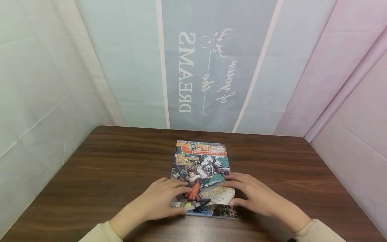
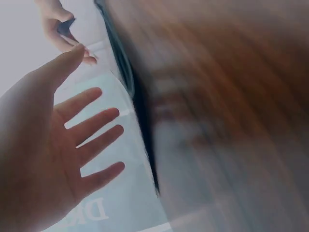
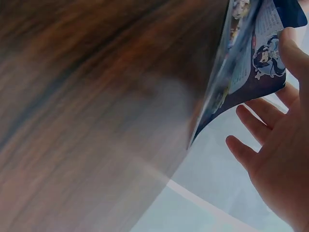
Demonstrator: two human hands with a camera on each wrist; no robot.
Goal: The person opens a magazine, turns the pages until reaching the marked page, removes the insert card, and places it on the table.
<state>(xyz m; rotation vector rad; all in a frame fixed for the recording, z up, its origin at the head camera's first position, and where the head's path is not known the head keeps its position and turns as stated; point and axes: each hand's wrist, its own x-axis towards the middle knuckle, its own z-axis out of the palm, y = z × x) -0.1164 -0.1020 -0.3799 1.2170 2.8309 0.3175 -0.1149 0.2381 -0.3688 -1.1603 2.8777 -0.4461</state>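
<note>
A magazine (image 1: 208,171) with a colourful illustrated cover lies on the brown wooden table. Its lower right cover corner is lifted, and part of an inner page (image 1: 225,211) shows beneath. Over the magazine's lower left side, my left hand (image 1: 161,198) rests with fingers extended; in the left wrist view those fingers are spread. My right hand (image 1: 257,193) pinches the lifted cover at the right edge. The right wrist view shows the thumb against the cover's dark blue inner side (image 3: 263,63), with fingers behind it.
The dark wooden table (image 1: 105,168) extends around the magazine. Behind it hangs a pale blue fabric backdrop (image 1: 136,67) with white lettering. White fabric walls (image 1: 39,84) stand at both sides.
</note>
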